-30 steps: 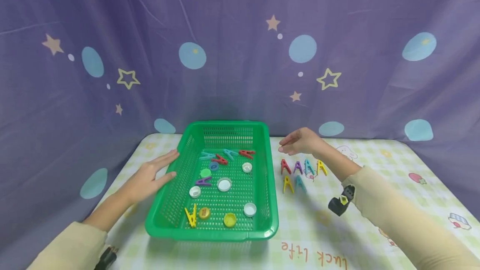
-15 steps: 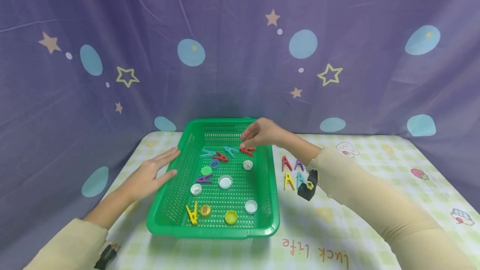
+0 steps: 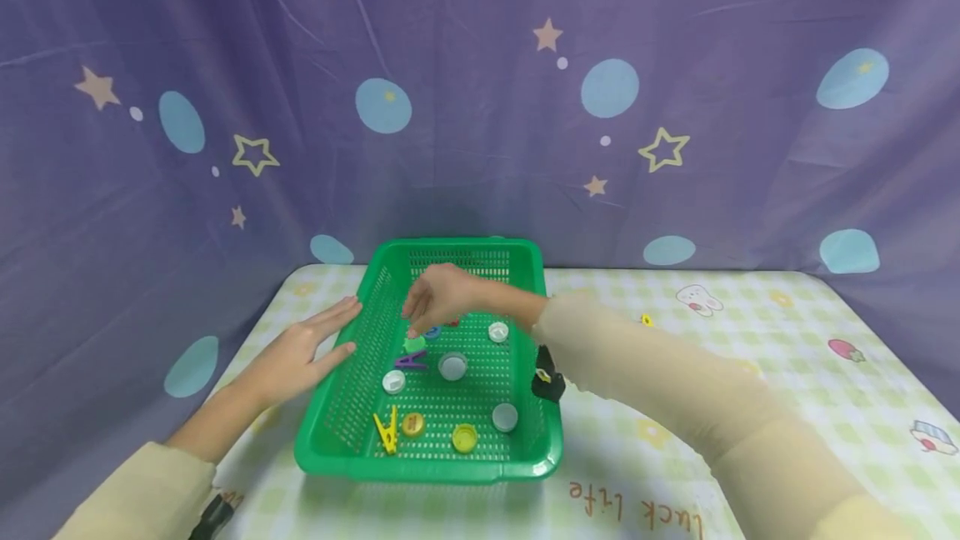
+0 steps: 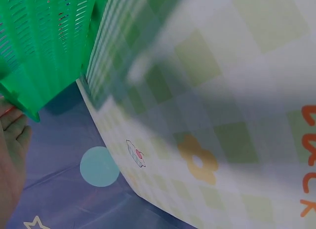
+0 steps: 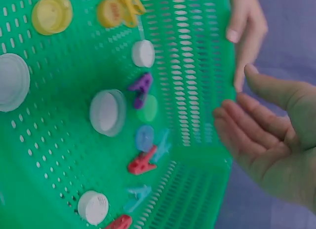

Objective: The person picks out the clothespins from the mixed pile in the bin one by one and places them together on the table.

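My left hand (image 3: 307, 348) rests on the left rim of the green basket (image 3: 420, 468), fingers extended. Over the basket's left-back part, my right hand (image 3: 444, 297) hovers with loosely bent fingers; its bare palm shows in the right wrist view. Nearest below it are a purple clothespin (image 3: 410, 360) and a green bottle cap (image 3: 414, 345). A blue cap (image 5: 144, 138), a red clothespin (image 5: 142, 161) and a light-blue clothespin (image 5: 137, 198) lie further back, mostly hidden by this hand in the head view. A yellow clothespin (image 3: 386, 430) lies at the front.
Several more caps lie on the basket floor, including a yellow cap (image 3: 464, 438) and a white cap (image 3: 505, 417). Right of the basket, a yellow clothespin tip (image 3: 647, 320) shows past the right sleeve on the checked tablecloth (image 3: 615, 457). A purple curtain (image 3: 480, 165) hangs behind.
My right hand has swung left from beside the basket, across its right rim, to above its left-back part. Its arm now covers the clothespins lined up on the table. My left hand has stayed put.
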Demonstrator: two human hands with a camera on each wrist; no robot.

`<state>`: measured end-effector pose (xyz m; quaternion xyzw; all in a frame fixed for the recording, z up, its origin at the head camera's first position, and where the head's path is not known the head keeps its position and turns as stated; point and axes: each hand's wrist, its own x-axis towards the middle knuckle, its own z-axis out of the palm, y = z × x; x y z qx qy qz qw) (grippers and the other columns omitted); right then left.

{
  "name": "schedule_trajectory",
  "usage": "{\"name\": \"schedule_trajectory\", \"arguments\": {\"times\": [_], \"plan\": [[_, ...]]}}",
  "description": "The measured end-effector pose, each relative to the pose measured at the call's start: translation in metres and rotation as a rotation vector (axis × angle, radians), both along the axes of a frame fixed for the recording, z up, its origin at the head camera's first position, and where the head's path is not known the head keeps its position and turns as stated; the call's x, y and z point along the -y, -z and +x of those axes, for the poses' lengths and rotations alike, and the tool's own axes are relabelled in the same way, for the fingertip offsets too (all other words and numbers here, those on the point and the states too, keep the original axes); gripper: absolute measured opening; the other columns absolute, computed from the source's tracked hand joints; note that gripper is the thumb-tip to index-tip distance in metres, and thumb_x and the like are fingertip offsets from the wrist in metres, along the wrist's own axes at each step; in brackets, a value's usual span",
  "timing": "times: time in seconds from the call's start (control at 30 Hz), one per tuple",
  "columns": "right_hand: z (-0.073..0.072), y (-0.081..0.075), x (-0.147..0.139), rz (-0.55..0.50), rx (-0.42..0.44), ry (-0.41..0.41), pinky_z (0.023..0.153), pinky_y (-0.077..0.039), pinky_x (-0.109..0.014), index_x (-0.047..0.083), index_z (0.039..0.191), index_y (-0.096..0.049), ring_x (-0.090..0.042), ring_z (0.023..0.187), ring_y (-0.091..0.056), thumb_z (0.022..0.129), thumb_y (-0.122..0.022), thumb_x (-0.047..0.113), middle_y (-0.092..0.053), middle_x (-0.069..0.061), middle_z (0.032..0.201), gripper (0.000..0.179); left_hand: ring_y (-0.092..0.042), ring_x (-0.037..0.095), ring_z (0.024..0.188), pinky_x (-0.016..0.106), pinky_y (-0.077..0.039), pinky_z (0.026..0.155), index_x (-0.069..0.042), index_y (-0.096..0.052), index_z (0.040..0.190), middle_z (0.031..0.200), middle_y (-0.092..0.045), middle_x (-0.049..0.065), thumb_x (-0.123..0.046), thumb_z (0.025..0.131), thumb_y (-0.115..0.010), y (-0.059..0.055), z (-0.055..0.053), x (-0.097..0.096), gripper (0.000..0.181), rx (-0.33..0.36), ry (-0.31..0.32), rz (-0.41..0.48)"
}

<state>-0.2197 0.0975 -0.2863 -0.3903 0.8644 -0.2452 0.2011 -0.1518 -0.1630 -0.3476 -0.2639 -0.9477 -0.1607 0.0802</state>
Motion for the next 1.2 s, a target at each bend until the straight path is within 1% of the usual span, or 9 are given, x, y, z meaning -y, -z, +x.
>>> {"name": "schedule_trajectory", "arguments": {"times": [0.1, 0.23, 0.33, 0.43, 0.53, 0.77, 0.87, 1.03, 1.2], "plan": [[0.004, 0.008, 0.018, 0.025, -0.02, -0.115, 0.082, -0.054, -0.015, 0.007, 0.115, -0.069, -0.015, 0.103, -0.07, 0.084, -0.075, 0.023, -0.073, -0.006, 0.112, 0.036, -0.04, 0.04, 0.138, 0.058, -0.037, 0.109, -0.004, -0.042, 0.145, 0.152, -0.039, 0.018, -0.028, 0.096, -0.058, -0.001, 0.001, 0.002, 0.057, 0.004, -0.003, 0.003], [0.017, 0.022, 0.035, 0.075, 0.044, -0.246, 0.083, -0.052, -0.012, 0.007, 0.117, -0.069, -0.011, 0.103, -0.069, 0.084, -0.075, 0.02, -0.072, -0.006, 0.115, 0.036, -0.04, 0.039, 0.139, 0.057, -0.038, 0.108, -0.004, -0.041, 0.145, 0.153, -0.038, 0.017, -0.028, 0.096, -0.058, 0.0, 0.001, 0.002, 0.057, 0.012, 0.003, 0.009], [0.029, 0.033, 0.045, 0.16, 0.054, -0.347, 0.083, -0.051, -0.009, 0.012, 0.117, -0.069, -0.005, 0.102, -0.068, 0.083, -0.076, 0.021, -0.072, -0.001, 0.115, 0.036, -0.04, 0.038, 0.139, 0.056, -0.039, 0.108, -0.004, -0.042, 0.145, 0.153, -0.038, 0.017, -0.027, 0.096, -0.058, 0.001, 0.001, 0.001, 0.056, 0.01, 0.008, 0.016], [0.039, 0.044, 0.053, 0.234, 0.005, -0.43, 0.085, -0.049, -0.008, 0.017, 0.116, -0.07, -0.002, 0.103, -0.066, 0.081, -0.077, 0.023, -0.072, 0.005, 0.115, 0.036, -0.04, 0.038, 0.139, 0.056, -0.038, 0.108, -0.004, -0.042, 0.144, 0.153, -0.039, 0.016, -0.027, 0.096, -0.058, 0.0, 0.002, 0.001, 0.056, 0.004, 0.007, 0.018], [0.046, 0.05, 0.058, 0.273, -0.06, -0.479, 0.088, -0.048, -0.008, 0.019, 0.117, -0.071, -0.001, 0.107, -0.065, 0.081, -0.077, 0.024, -0.072, 0.008, 0.116, 0.037, -0.04, 0.038, 0.139, 0.057, -0.038, 0.109, -0.005, -0.042, 0.145, 0.153, -0.038, 0.016, -0.027, 0.096, -0.058, 0.0, 0.002, 0.001, 0.056, 0.003, 0.002, 0.019], [0.048, 0.053, 0.058, 0.307, -0.099, -0.479, 0.09, -0.048, -0.008, 0.017, 0.117, -0.07, -0.002, 0.107, -0.065, 0.082, -0.077, 0.021, -0.072, 0.006, 0.116, 0.036, -0.04, 0.037, 0.14, 0.057, -0.036, 0.11, -0.005, -0.041, 0.145, 0.154, -0.038, 0.016, -0.028, 0.096, -0.058, 0.002, 0.002, 0.002, 0.057, 0.0, 0.002, 0.024], [0.045, 0.052, 0.056, 0.325, -0.115, -0.465, 0.086, -0.049, -0.008, 0.016, 0.116, -0.071, -0.003, 0.104, -0.066, 0.082, -0.077, 0.021, -0.072, 0.005, 0.114, 0.035, -0.04, 0.038, 0.139, 0.057, -0.036, 0.11, -0.006, -0.041, 0.145, 0.154, -0.037, 0.015, -0.029, 0.096, -0.058, 0.003, 0.002, 0.003, 0.057, 0.001, -0.003, 0.024], [0.039, 0.051, 0.054, 0.377, -0.204, -0.447, 0.076, -0.049, -0.006, 0.017, 0.112, -0.073, -0.002, 0.095, -0.068, 0.081, -0.078, 0.024, -0.075, 0.006, 0.107, 0.033, -0.039, 0.037, 0.14, 0.057, -0.036, 0.11, -0.006, -0.041, 0.146, 0.154, -0.037, 0.015, -0.029, 0.096, -0.057, 0.003, 0.002, 0.003, 0.057, 0.0, -0.006, 0.026], [0.036, 0.05, 0.053, 0.411, -0.243, -0.38, 0.072, -0.05, -0.008, 0.015, 0.107, -0.075, -0.004, 0.09, -0.068, 0.079, -0.08, 0.024, -0.076, 0.004, 0.1, 0.03, -0.04, 0.037, 0.139, 0.056, -0.036, 0.11, -0.006, -0.042, 0.145, 0.153, -0.038, 0.015, -0.028, 0.096, -0.058, 0.002, 0.003, 0.002, 0.057, -0.007, -0.005, 0.028]]}}
